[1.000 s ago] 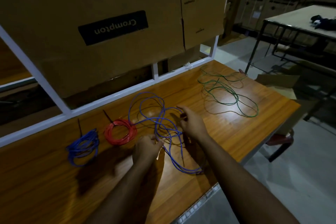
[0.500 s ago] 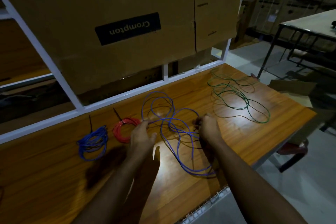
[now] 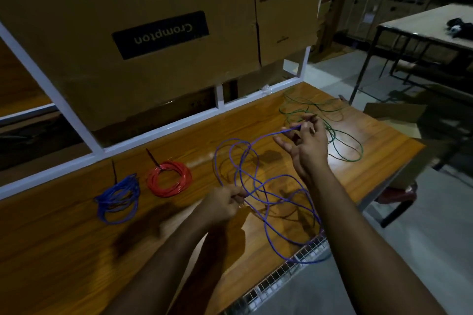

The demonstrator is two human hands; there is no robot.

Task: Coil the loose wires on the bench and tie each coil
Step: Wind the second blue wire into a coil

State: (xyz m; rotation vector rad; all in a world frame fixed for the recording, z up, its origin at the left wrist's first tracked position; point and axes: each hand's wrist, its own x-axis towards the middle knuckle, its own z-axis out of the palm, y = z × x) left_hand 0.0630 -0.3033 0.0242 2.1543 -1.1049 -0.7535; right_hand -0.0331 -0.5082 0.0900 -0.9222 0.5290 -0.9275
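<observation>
A loose purple-blue wire (image 3: 266,194) sprawls in big loops over the middle of the wooden bench (image 3: 64,245). My left hand (image 3: 223,203) pinches a strand of it low over the bench. My right hand (image 3: 305,147) is raised and pinches another stretch of the same wire, pulled taut up to the right. A tied blue coil (image 3: 119,197) and a tied red coil (image 3: 169,178) lie to the left, each with a dark tie sticking up. A loose green wire (image 3: 330,123) lies tangled at the far right, partly behind my right hand.
Large cardboard boxes (image 3: 158,33) sit behind a white metal frame (image 3: 163,128) along the bench's back. The bench's front edge has a wire mesh strip (image 3: 281,276); one purple loop hangs over it. A second table (image 3: 422,25) stands at the far right, and a red stool (image 3: 396,194) below the bench corner.
My right hand has lifted up and to the right, drawing a strand of the purple wire off the bench. My left hand stays low on the wire. The loops have shifted.
</observation>
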